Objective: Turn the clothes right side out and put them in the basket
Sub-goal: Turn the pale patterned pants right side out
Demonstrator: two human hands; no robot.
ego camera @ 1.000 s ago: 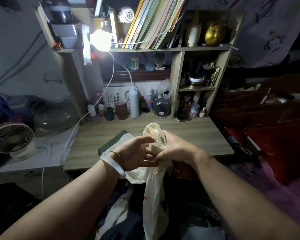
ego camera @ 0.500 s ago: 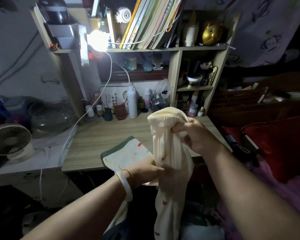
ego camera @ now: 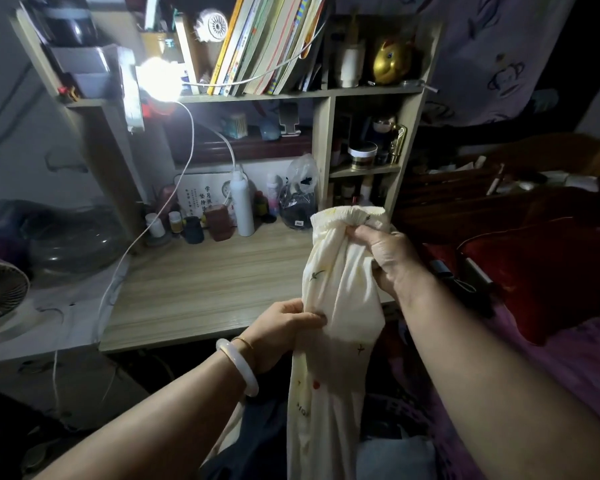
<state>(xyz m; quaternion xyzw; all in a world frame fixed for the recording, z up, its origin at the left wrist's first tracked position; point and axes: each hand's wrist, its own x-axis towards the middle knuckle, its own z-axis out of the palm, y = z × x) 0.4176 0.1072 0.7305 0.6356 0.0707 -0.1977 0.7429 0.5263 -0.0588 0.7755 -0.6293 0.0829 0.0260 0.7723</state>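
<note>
Not much readable here tbh. The white plaque (ego camera: 203, 197) leaning at the back of the bench has vertical Chinese characters, the first column looks like 学习 at the top, the rest too small to make out. The book spines (ego camera: 264, 43) on the shelf show colours only, and the bottle labels are a blur.

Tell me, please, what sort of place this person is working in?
Most likely a small bedroom or dorm room. A wooden desk with a shelf unit holds leaning books and toiletry bottles, a red pillow lies on a purple bedspread at the right, and a cream garment is being handled.
</note>
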